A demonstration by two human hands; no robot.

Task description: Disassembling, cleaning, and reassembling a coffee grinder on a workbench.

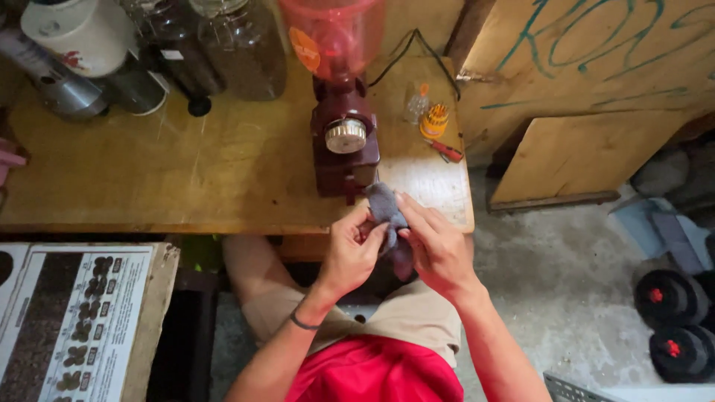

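head view: seated person at wooden table (186, 171)
left hand (350, 253): fingers pinched on small grey cloth (386, 208)
right hand (436, 246): clamped on same cloth, opposite side
cloth: between both hands, just below dark red grinder (344, 141) with clear orange hopper (335, 33)
progress: looks early; cloth being arranged, not yet on grinder

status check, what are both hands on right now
Left hand and right hand both pinching a grey cloth. Held just in front of the dark red grinder at the table edge. Nothing between them.
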